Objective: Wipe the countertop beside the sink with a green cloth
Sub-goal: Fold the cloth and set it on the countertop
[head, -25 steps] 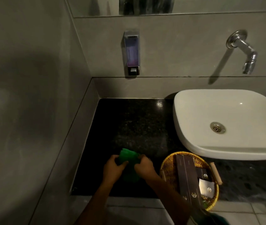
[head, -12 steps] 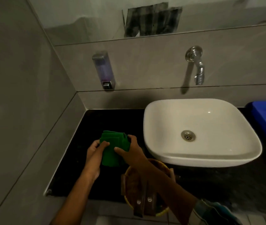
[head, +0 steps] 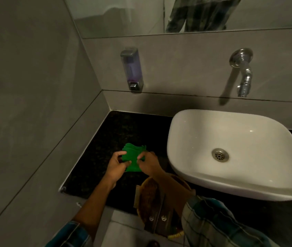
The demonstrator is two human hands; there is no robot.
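Observation:
A folded green cloth [head: 133,155] is held between both hands just above the black speckled countertop [head: 109,138], left of the white sink [head: 234,150]. My left hand [head: 115,165] grips the cloth's left edge, thumb on top. My right hand [head: 147,164] pinches its right side. The cloth's lower part is hidden behind my fingers. Whether the cloth touches the counter cannot be told.
A woven basket [head: 150,196] with dark packets sits at the counter's front edge under my right forearm. A soap dispenser [head: 132,68] and a chrome tap [head: 243,73] hang on the back wall. A grey tiled wall closes the left side. A mirror runs above.
The view has tilted up and shifted. Both hands keep hold of the green cloth, now a little farther from the front edge than one second ago.

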